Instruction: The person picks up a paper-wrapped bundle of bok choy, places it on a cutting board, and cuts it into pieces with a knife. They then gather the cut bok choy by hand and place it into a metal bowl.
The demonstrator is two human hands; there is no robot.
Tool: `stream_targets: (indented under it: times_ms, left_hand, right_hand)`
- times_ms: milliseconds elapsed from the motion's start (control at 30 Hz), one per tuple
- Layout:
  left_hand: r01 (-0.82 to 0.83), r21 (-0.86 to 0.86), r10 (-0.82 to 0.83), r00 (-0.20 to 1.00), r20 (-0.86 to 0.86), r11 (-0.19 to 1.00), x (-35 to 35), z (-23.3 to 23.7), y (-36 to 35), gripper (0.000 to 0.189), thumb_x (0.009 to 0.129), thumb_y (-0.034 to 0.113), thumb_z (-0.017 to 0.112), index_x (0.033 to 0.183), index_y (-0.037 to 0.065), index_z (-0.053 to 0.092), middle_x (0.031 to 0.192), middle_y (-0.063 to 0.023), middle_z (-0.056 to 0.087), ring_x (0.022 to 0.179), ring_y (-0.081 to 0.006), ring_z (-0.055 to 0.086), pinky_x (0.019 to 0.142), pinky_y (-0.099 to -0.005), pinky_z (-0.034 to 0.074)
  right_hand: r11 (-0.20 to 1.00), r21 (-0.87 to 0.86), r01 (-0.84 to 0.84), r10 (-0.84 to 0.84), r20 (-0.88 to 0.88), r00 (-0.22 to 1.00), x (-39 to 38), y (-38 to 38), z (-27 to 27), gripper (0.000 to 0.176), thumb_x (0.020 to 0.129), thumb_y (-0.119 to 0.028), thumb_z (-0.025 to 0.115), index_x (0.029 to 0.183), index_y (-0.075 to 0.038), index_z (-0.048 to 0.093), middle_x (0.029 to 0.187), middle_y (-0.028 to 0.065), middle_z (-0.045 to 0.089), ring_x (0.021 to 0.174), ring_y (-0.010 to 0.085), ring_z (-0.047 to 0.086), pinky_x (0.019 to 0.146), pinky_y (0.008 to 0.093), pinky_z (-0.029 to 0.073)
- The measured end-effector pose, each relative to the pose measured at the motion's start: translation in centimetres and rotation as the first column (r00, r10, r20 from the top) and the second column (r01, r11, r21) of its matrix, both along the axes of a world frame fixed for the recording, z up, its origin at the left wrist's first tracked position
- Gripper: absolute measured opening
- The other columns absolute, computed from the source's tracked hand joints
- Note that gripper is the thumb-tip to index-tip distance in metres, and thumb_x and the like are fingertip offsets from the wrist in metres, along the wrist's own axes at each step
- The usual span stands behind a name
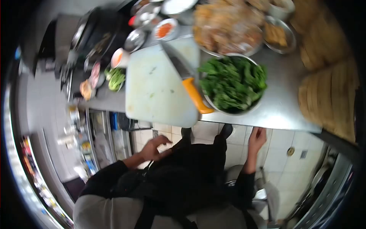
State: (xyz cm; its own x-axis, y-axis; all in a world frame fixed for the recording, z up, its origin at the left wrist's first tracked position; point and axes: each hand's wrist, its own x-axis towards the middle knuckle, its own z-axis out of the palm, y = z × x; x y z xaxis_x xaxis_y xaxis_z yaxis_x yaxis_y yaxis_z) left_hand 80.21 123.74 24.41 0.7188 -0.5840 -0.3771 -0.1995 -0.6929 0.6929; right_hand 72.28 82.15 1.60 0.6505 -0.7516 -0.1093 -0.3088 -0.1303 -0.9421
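Note:
My left hand (154,148) hangs below the cutting board in front of my body, fingers loosely bent and apart, holding nothing. Close to the front edge of the counter is my right hand (257,139). Its fingers curl loosely, with a dark gap between them, and nothing shows in it. A knife (194,95) with an orange handle lies on the right side of the white cutting board (152,103), its handle reaching over the board's edge. Beside it stands a metal bowl (207,100) full of leafy greens (233,82). Neither hand touches these things.
A large bowl of plastic-wrapped brown food (228,26) stands behind the greens. Right of it is a bowl of yellowish strips (275,35). Bamboo steamers (328,99) fill the right end. Small dishes, an orange-filled cup (119,58) and cut greens (115,79) sit left.

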Motion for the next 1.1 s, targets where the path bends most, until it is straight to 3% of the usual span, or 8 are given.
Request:
stream_targets:
  times_ms: [133, 267, 400, 633, 767, 867, 967, 1100]
  left_hand:
    - [-0.411, 0.117, 0.271, 0.763, 0.587, 0.904, 3.4, 0.9, 4.5, 0.052, 0.087, 0.019, 0.077, 0.131, 0.003, 0.056, 0.127, -0.0236, 0.056, 0.121, -0.0440, 0.053, 0.101, -0.0489, 0.045]
    - [-0.723, 0.203, 0.364, 0.545, 0.756, 0.660, 7.8, -2.4, 9.9, 0.084, 0.100, 0.052, 0.056, 0.156, -0.005, 0.030, 0.162, -0.0299, 0.029, 0.152, -0.0430, 0.024, 0.123, -0.0569, 0.017]
    - [-0.613, 0.162, 0.382, 0.653, 0.653, 0.773, 9.4, -4.7, 8.7, 0.086, 0.101, 0.058, 0.048, 0.159, -0.003, 0.027, 0.166, -0.0246, 0.024, 0.157, -0.0384, 0.016, 0.124, -0.0599, 0.008]
    - [-0.609, -0.267, 0.635, 0.534, 0.558, 0.747, 16.9, -6.6, 21.3, 0.033, 0.091, 0.008, 0.067, 0.124, 0.005, 0.069, 0.116, -0.0195, 0.065, 0.110, -0.0382, 0.062, 0.097, -0.0424, 0.051]
    - [-0.290, -0.280, 0.391, 0.803, 0.450, 0.915, 19.6, -4.5, 25.2, 0.019, 0.087, 0.012, 0.074, 0.105, 0.006, 0.074, 0.102, -0.0149, 0.065, 0.096, -0.0352, 0.064, 0.085, -0.0432, 0.052]
    - [-0.168, -0.273, 0.307, 0.718, 0.625, 0.947, 20.5, -5.9, 26.1, 0.014, 0.089, 0.011, 0.074, 0.100, 0.003, 0.072, 0.093, -0.0131, 0.064, 0.087, -0.0317, 0.064, 0.078, -0.0408, 0.052]
    - [-0.391, -0.463, 0.579, 0.715, 0.392, 0.796, 19.5, -3.6, 23.9, 0.008, 0.092, 0.008, 0.070, 0.096, 0.002, 0.071, 0.089, -0.0126, 0.063, 0.080, -0.0293, 0.064, 0.073, -0.0378, 0.052]
    - [-0.119, -0.644, 0.435, 0.826, 0.358, 0.756, 18.6, -0.4, 17.8, 0.008, 0.094, 0.002, 0.066, 0.099, 0.002, 0.072, 0.090, -0.0131, 0.067, 0.077, -0.0280, 0.067, 0.071, -0.0357, 0.055]
  right_hand:
    - [0.876, -0.189, -0.444, 0.483, 0.338, 0.808, 0.8, 8.9, 18.5, 0.014, 0.083, 0.004, 0.079, 0.085, 0.000, 0.065, 0.076, 0.0100, 0.068, 0.064, 0.0175, 0.061, 0.063, 0.0279, 0.049]
    - [0.590, -0.526, -0.613, 0.754, 0.085, 0.652, 10.6, 13.5, 25.3, 0.026, 0.092, -0.001, 0.068, 0.116, 0.003, 0.062, 0.115, 0.0242, 0.067, 0.103, 0.0395, 0.066, 0.089, 0.0444, 0.053]
    - [0.410, -0.571, -0.711, 0.676, -0.333, 0.657, 16.6, 17.3, 22.3, 0.055, 0.091, -0.002, 0.062, 0.143, -0.004, 0.045, 0.131, 0.0322, 0.055, 0.122, 0.0484, 0.054, 0.100, 0.0525, 0.048]
    - [0.458, -0.502, -0.733, 0.442, -0.588, 0.678, 18.1, 18.4, 23.4, 0.059, 0.093, -0.013, 0.056, 0.150, -0.018, 0.042, 0.129, 0.0290, 0.057, 0.115, 0.0485, 0.060, 0.092, 0.0551, 0.051]
    - [0.520, -0.455, -0.722, 0.514, -0.508, 0.691, 14.6, 19.4, 22.1, 0.047, 0.098, -0.021, 0.061, 0.143, -0.017, 0.051, 0.116, 0.0281, 0.067, 0.104, 0.0475, 0.065, 0.090, 0.0540, 0.053]
    - [0.472, -0.377, -0.797, 0.621, -0.499, 0.604, 10.3, 24.2, 24.0, 0.044, 0.098, -0.023, 0.065, 0.140, -0.016, 0.055, 0.121, 0.0251, 0.067, 0.110, 0.0471, 0.064, 0.094, 0.0507, 0.053]
    - [0.501, -0.536, -0.680, 0.605, -0.344, 0.718, 10.2, 25.3, 24.3, 0.039, 0.098, -0.025, 0.064, 0.136, -0.017, 0.058, 0.107, 0.0230, 0.068, 0.097, 0.0459, 0.066, 0.082, 0.0524, 0.055]
    - [0.500, -0.582, -0.641, 0.420, -0.485, 0.767, 13.3, 24.0, 26.4, 0.036, 0.095, -0.022, 0.067, 0.131, -0.016, 0.062, 0.108, 0.0205, 0.068, 0.094, 0.0427, 0.068, 0.080, 0.0507, 0.055]
